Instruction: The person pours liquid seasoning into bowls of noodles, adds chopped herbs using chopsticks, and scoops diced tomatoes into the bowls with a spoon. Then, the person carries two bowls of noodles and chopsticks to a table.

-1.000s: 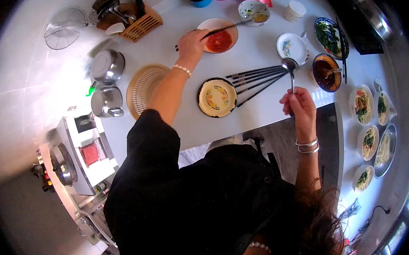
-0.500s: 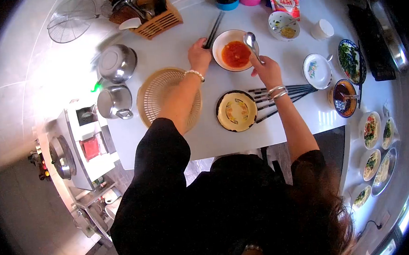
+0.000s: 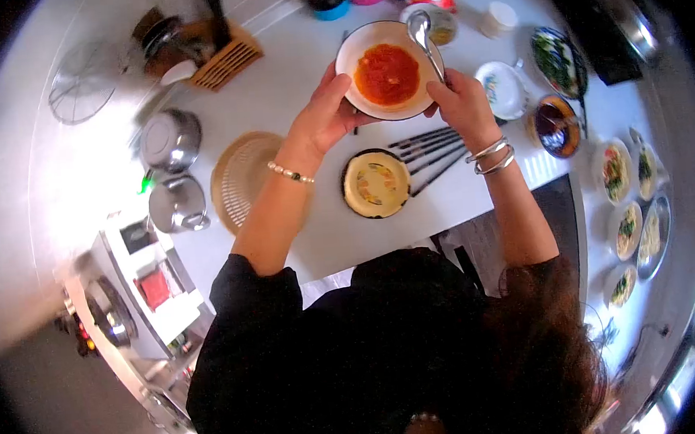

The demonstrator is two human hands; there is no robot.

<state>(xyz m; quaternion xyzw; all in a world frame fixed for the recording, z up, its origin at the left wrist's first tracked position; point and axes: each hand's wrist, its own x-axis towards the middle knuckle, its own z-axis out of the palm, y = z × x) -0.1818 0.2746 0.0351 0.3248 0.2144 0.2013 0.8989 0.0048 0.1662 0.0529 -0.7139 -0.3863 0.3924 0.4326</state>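
A white bowl point(image 3: 349, 59) with a dark rim holds red tomato-like sauce point(image 3: 387, 74). It appears lifted off the table between both hands. My left hand point(image 3: 330, 112) grips its left side, thumb over the rim. At the right rim my right hand point(image 3: 463, 101) is closed on the handle of a metal spoon point(image 3: 421, 31) and on the bowl's edge. The spoon's head lies over the rim. Nearer me sits a yellow patterned enamel plate point(image 3: 377, 183), with several dark chopsticks point(image 3: 430, 148) fanned out beside it. Another dark chopstick end pokes out from behind the bowl.
A beige colander point(image 3: 236, 180) stands left, beyond it metal pots point(image 3: 171, 140) and a utensil basket point(image 3: 227, 58). To the right are a white dish point(image 3: 502, 91), a plate of greens point(image 3: 556, 61), and a bowl of dark sauce point(image 3: 557, 126). Several filled bowls point(image 3: 615, 170) line the right-hand counter.
My left hand has left the chopsticks by the bowl and taken the bowl's left side. The bowl has come up closer to me, and my right hand now meets its rim with the spoon.
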